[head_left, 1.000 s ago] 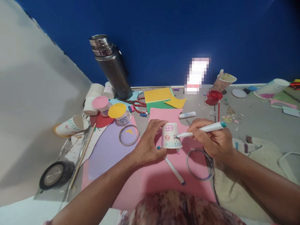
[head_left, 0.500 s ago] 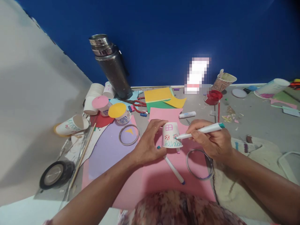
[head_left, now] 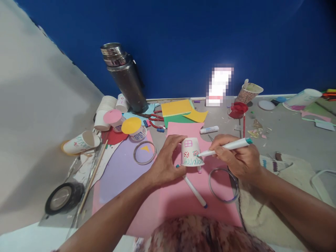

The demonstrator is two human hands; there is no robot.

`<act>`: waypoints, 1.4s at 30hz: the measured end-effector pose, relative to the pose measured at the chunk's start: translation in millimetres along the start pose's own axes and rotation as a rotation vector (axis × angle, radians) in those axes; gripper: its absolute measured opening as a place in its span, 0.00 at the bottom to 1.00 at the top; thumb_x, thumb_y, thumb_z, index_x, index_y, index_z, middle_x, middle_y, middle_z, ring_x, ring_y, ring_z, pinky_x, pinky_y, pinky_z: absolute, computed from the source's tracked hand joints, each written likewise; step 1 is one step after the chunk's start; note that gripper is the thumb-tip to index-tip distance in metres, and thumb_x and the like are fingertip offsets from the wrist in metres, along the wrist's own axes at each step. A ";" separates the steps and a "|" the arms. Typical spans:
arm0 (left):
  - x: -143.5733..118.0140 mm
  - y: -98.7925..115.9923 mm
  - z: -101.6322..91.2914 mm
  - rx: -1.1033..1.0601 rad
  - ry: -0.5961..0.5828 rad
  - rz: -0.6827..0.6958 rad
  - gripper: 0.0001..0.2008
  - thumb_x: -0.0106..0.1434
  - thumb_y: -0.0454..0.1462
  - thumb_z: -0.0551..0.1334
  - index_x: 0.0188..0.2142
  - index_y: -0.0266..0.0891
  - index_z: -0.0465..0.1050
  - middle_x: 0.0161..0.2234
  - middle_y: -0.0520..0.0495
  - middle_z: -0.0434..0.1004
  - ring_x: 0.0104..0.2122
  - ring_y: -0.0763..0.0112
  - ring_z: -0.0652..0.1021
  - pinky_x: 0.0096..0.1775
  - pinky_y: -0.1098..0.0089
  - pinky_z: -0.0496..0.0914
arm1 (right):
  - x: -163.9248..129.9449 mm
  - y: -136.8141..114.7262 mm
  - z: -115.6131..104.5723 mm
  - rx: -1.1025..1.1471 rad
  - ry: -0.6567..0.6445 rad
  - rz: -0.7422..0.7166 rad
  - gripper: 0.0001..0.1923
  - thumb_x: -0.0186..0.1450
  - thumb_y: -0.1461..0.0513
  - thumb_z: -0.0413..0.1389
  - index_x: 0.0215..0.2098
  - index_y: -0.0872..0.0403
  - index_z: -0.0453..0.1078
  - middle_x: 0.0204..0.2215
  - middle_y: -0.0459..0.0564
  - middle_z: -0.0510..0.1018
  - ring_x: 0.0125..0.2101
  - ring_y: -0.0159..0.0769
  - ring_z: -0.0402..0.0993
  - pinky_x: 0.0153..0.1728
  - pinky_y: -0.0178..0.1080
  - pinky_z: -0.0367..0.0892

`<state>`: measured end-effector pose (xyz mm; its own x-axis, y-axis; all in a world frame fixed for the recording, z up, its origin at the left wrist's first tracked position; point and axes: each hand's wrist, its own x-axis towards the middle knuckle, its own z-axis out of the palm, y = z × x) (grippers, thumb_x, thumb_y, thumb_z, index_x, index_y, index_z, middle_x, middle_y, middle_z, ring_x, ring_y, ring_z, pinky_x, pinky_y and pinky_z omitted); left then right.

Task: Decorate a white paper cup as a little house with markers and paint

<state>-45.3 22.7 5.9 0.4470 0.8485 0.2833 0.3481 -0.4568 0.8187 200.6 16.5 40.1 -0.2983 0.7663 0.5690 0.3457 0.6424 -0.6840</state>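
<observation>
My left hand (head_left: pixel 168 157) is closed on a white paper cup (head_left: pixel 191 147) held upside down over pink paper (head_left: pixel 147 217). Drawn on the cup are a pink window, red flowers and green grass along the rim. My right hand (head_left: pixel 237 155) grips a white marker (head_left: pixel 228 146) with a green end, its tip touching or very close to the flowers on the cup's right side. Below the cup lies another white marker (head_left: pixel 195 191) with a blue end, partly under my left thumb. A ring-shaped bangle (head_left: pixel 224 201) rests right of it, and a second bangle (head_left: pixel 135 159) lies on purple paper (head_left: pixel 118 175).
Several decorated cups stand left, near a stack of paper cups (head_left: pixel 102 119) and a tall flask (head_left: pixel 127 82). A roll of black tape (head_left: pixel 76 197) sits front left. At the back are yellow paper (head_left: pixel 177 107), red-handled pliers (head_left: pixel 156 118) and a red pot (head_left: pixel 236 111). Beige cloth (head_left: pixel 291 196) lies right.
The view has shifted slightly. Both hands keep their hold on the cup and the marker, with the marker's tip still at the flowers.
</observation>
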 end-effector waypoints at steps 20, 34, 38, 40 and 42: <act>1.2 0.7 2.7 -0.065 0.023 -0.060 0.36 0.53 0.31 0.66 0.62 0.43 0.64 0.61 0.39 0.69 0.62 0.52 0.73 0.63 0.52 0.71 | -3.8 4.4 -4.3 0.076 0.096 0.081 0.11 0.75 0.62 0.55 0.36 0.49 0.77 0.27 0.46 0.81 0.24 0.33 0.74 0.26 0.37 0.70; 2.6 3.0 1.8 -0.054 0.003 -0.071 0.36 0.52 0.30 0.66 0.61 0.43 0.66 0.60 0.40 0.70 0.62 0.53 0.73 0.63 0.55 0.71 | -3.6 4.8 -1.2 0.055 0.042 0.076 0.10 0.72 0.66 0.56 0.35 0.49 0.77 0.27 0.44 0.81 0.24 0.32 0.74 0.25 0.36 0.67; 3.1 5.3 0.9 -0.081 0.007 -0.083 0.35 0.52 0.32 0.67 0.60 0.43 0.66 0.60 0.39 0.70 0.61 0.52 0.73 0.62 0.54 0.72 | -3.3 3.5 -4.2 0.029 0.088 0.086 0.10 0.73 0.64 0.56 0.35 0.49 0.77 0.27 0.45 0.81 0.24 0.32 0.74 0.26 0.37 0.69; 2.9 5.6 0.9 -0.092 0.006 -0.080 0.35 0.52 0.32 0.67 0.60 0.43 0.66 0.60 0.39 0.70 0.61 0.52 0.73 0.62 0.54 0.72 | -3.2 2.8 -4.8 0.015 0.099 0.091 0.09 0.73 0.64 0.56 0.35 0.48 0.77 0.28 0.45 0.82 0.24 0.33 0.75 0.27 0.37 0.71; 2.5 5.0 1.1 -0.087 0.010 -0.070 0.34 0.52 0.32 0.67 0.60 0.43 0.66 0.60 0.39 0.70 0.61 0.53 0.73 0.62 0.54 0.72 | -3.3 2.8 -4.3 0.014 0.101 0.093 0.10 0.73 0.63 0.56 0.35 0.49 0.77 0.28 0.46 0.82 0.24 0.33 0.75 0.28 0.37 0.72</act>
<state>-41.5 22.3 10.2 0.4160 0.8801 0.2287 0.3053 -0.3721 0.8765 206.4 15.8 38.3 -0.1741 0.8199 0.5453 0.3554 0.5688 -0.7417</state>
